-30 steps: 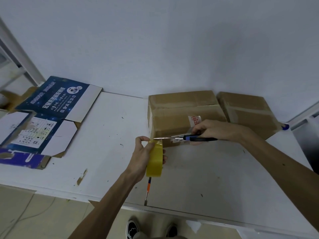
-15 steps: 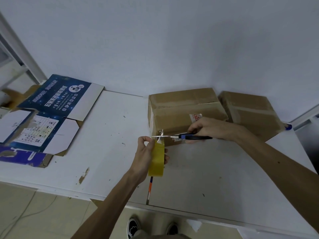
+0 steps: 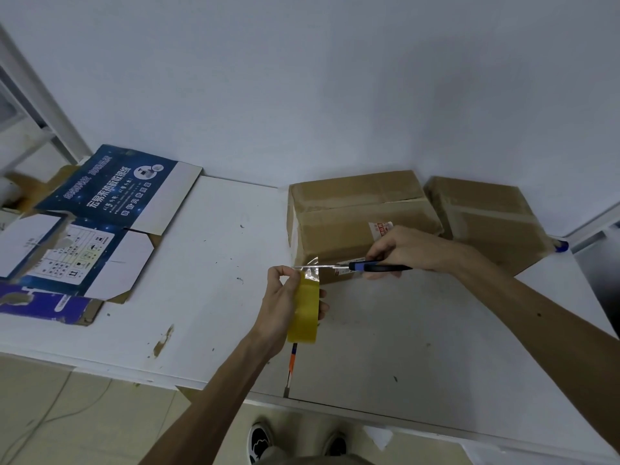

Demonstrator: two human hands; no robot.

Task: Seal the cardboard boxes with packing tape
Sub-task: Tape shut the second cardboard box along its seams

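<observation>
A brown cardboard box stands at the back of the white table, with a second taped box to its right. My left hand grips a yellowish roll of packing tape just in front of the first box's near left corner. A clear strip of tape runs from the roll up to the box. My right hand holds scissors with a blue-black handle; the blades lie across the tape strip.
Flattened blue printed cartons lie on the table's left side. An orange-and-black pen lies near the front edge below the roll. A blue object sits at the far right behind the second box. My shoes show below the table.
The scissor blades have moved onto the tape strip between roll and box, and the strip now stands up, crinkled, at the blades. My left hand kept hold of the roll.
</observation>
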